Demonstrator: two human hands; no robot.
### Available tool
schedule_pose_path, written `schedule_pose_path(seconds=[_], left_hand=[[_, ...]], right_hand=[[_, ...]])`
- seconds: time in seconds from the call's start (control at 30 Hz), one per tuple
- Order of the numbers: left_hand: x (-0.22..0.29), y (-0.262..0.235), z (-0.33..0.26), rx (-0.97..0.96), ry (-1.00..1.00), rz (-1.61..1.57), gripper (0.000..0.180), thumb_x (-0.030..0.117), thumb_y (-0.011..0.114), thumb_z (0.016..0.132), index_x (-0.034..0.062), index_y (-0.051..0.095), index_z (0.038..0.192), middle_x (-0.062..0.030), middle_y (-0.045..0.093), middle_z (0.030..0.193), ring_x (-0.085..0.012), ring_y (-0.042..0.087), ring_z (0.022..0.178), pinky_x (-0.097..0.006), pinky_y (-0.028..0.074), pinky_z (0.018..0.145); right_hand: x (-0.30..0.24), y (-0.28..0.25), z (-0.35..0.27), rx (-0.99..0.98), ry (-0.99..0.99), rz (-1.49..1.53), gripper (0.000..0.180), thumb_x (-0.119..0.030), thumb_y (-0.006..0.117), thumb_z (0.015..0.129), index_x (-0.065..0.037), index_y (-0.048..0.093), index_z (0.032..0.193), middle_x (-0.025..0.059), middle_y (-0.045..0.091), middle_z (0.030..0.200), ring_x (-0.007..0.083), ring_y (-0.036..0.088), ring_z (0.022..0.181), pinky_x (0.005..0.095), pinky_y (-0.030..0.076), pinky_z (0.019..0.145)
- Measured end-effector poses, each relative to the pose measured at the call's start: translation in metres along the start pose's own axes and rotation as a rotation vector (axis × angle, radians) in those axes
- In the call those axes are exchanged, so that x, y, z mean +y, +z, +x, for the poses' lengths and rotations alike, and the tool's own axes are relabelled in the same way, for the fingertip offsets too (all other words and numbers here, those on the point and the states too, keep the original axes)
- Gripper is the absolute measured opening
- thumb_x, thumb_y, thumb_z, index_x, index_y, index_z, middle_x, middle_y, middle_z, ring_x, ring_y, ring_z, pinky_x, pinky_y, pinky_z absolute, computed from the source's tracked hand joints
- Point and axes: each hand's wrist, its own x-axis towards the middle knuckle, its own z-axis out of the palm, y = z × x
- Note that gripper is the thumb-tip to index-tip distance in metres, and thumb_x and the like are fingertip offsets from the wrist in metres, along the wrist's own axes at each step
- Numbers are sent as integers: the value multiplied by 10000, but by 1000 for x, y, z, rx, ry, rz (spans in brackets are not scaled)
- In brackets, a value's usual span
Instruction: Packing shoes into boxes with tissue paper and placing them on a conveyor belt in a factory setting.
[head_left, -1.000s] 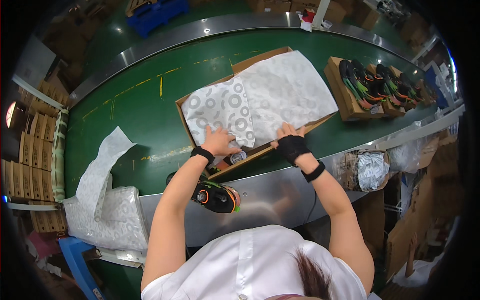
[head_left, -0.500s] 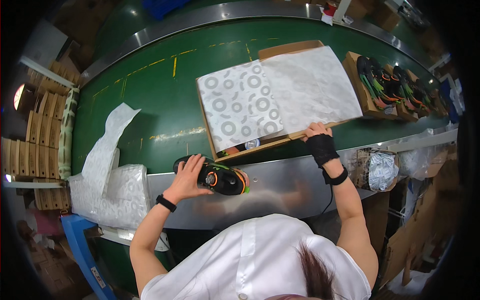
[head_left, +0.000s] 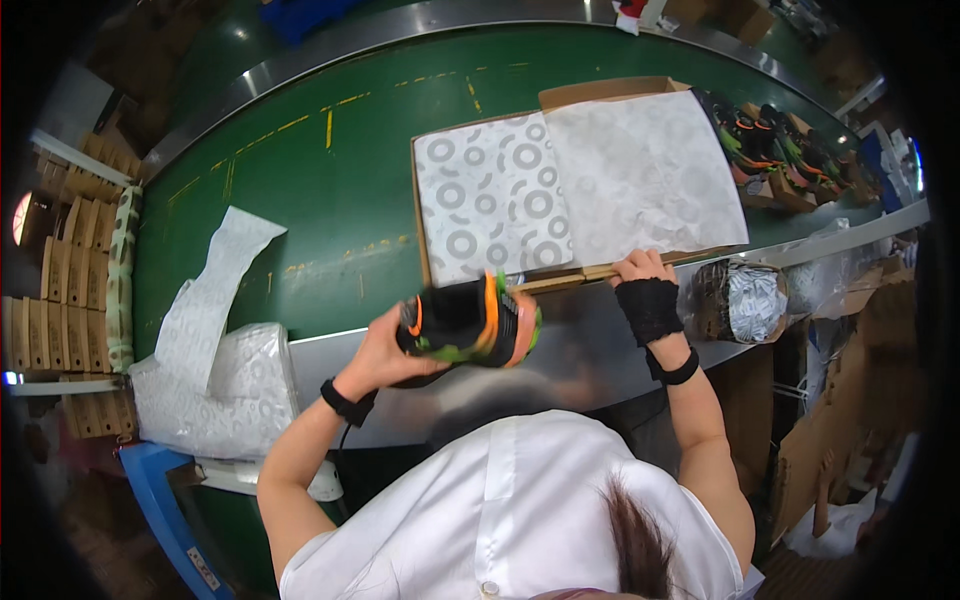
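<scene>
A black shoe point(head_left: 468, 318) with orange and green trim is gripped by my left hand point(head_left: 378, 350), tilted on its side above the metal edge of the bench. Its outline is slightly blurred. My right hand point(head_left: 642, 266), in a black wrist wrap, holds the near rim of an open cardboard shoebox point(head_left: 420, 215). White wrapping paper point(head_left: 500, 190) with grey rings covers the left part of the box. A plainer-looking white sheet point(head_left: 650, 170) spreads over its right part. Whatever lies under the paper is mostly hidden.
A green conveyor belt point(head_left: 330, 215) runs behind the metal edge point(head_left: 400, 410). Stacked patterned paper point(head_left: 215, 395) lies at the left, with one loose sheet point(head_left: 215, 290). More shoes point(head_left: 765, 145) in boxes stand at the right, near a carton of crumpled paper point(head_left: 752, 303).
My left hand has lifted and turned the shoe, bringing it right toward the box. The box has shifted slightly right, with my right hand still on its rim.
</scene>
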Motion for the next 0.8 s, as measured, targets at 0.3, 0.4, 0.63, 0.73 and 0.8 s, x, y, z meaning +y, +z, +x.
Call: schedule_pose_path(seconds=[0.3,0.4,0.63,0.73,0.8], left_hand=[[9,17,108,117,-97,-752,450,185,692,695,1,496,1055,-68,568,986,-164,559,876,-269,442,793],[-15,31,159,75,-304,-1022,479,332,629,750,38,483,1099,-81,564,1008,-191,551,917,-315,442,808],[-79,75,234,-278,-961,-647,754,606,408,777,74,260,1292,-227,372,1236,-438,425,1064,-557,414,776],[-85,95,244,-99,-821,-595,791,588,421,780,5,231,1280,-297,338,1226,-467,422,1053,-565,422,761],[-91,94,245,-82,-814,-569,807,572,437,782,-25,211,1275,-316,338,1215,-469,431,1041,-566,426,751]], right_hand=[[-7,-5,-6,157,-47,37,129,-133,657,563,-130,593,675,-17,543,705,186,505,755,346,374,600],[-15,-9,-6,197,-88,84,130,-131,657,559,-121,584,666,-17,561,713,180,508,733,339,365,584],[-19,4,5,280,-201,148,96,-96,636,573,-113,561,632,-13,549,651,181,504,683,346,358,577],[-33,0,12,290,-353,305,94,-82,624,570,-110,551,622,4,506,595,183,492,642,361,359,606],[-41,-3,15,253,-494,341,97,-113,647,587,-111,555,617,15,503,570,188,502,613,353,377,591]])
